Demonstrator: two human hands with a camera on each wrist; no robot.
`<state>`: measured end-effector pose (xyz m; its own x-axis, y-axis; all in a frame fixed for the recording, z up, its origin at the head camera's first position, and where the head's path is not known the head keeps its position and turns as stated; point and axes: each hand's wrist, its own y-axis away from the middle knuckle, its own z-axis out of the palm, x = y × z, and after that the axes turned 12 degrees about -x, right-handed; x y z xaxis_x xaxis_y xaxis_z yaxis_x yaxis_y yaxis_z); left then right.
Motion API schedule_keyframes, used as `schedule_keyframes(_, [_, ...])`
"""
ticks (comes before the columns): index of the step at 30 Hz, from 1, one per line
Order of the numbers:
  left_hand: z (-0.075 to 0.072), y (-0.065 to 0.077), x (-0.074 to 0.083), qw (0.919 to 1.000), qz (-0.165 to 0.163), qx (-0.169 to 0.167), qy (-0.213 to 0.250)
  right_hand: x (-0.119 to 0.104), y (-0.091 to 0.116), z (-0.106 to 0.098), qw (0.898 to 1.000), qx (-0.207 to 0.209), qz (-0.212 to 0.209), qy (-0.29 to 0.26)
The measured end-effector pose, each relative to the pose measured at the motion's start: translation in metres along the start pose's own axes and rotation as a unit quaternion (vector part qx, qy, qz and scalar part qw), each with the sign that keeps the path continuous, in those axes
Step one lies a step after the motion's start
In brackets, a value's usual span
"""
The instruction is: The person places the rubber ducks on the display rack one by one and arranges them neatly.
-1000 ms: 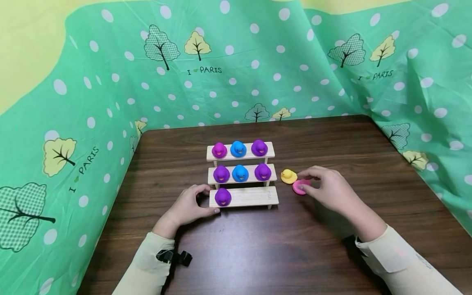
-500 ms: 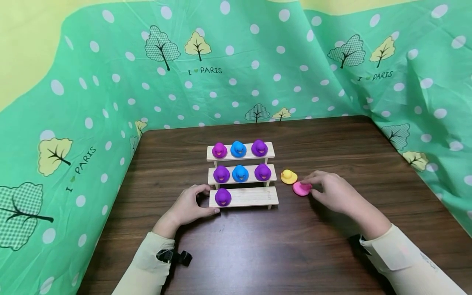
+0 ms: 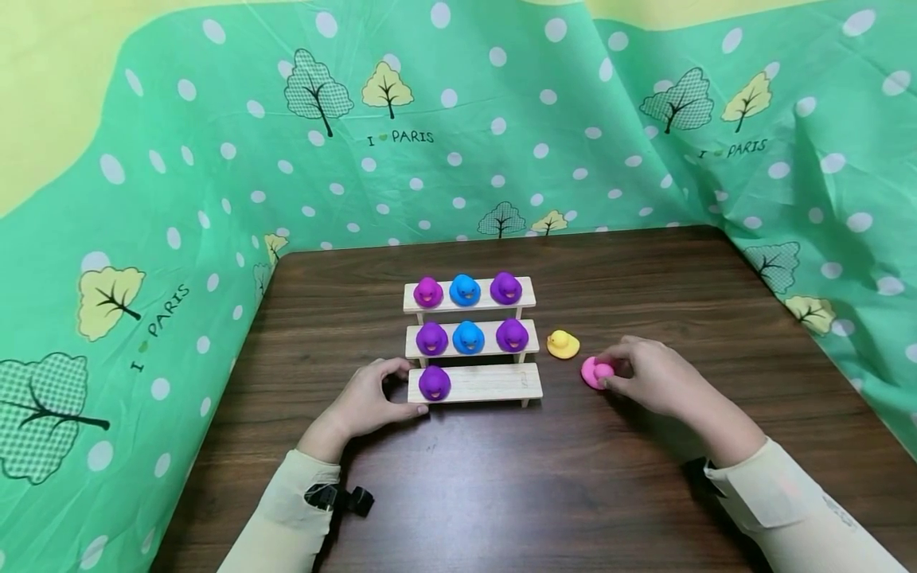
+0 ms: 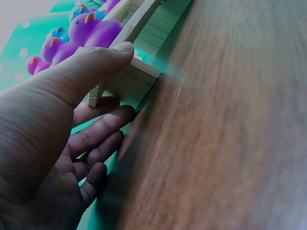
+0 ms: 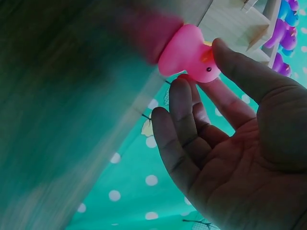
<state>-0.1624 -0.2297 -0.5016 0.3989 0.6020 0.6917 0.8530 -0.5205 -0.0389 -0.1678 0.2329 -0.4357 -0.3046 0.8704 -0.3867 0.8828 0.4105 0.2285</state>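
Note:
My left hand [image 3: 367, 402] holds the left end of the lowest step of a small three-tier wooden display stand [image 3: 494, 383], thumb at the front edge and fingers behind. In the left wrist view the thumb lies on top beside a purple rubber duck [image 4: 91, 29]. My right hand [image 3: 655, 378] pinches a pink rubber duck [image 3: 595, 372] by its head, right of the stand. The right wrist view shows the pink duck [image 5: 184, 52] between thumb and fingers. Just left of it, a yellow rubber duck [image 3: 563, 344] sits on the table.
On the top step stand a magenta duck [image 3: 427, 293], a blue duck [image 3: 465, 290] and a purple duck [image 3: 505, 289]. The middle step bears two purple ducks around a blue duck [image 3: 469, 338]. Green dotted cloth [image 3: 458, 159] surrounds the dark wooden table [image 3: 458, 493].
My right hand has shifted slightly right and toward me. The pink duck has moved with it, away from the yellow duck, and its head now shows. My left hand stays on the stand.

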Motion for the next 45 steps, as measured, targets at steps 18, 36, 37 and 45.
schedule_keyframes(18, [-0.001, 0.001, 0.002, 0.9999, -0.01, -0.007, 0.006, 0.003, -0.001, 0.002, 0.998, -0.012, 0.021, -0.066])
schedule_keyframes(36, [-0.001, 0.0, 0.001, 0.9999, -0.014, -0.008, -0.001, -0.002, 0.003, 0.001, 0.998, 0.011, 0.009, -0.06])
schedule_keyframes(37, [-0.001, 0.0, 0.001, 0.9999, -0.014, -0.008, -0.001, -0.003, 0.004, 0.001, 0.998, 0.016, 0.006, -0.06])
schedule_keyframes(45, [0.0, 0.0, 0.001, 0.9999, -0.013, -0.007, -0.003, -0.018, 0.01, 0.0, 0.995, 0.048, -0.022, -0.089])
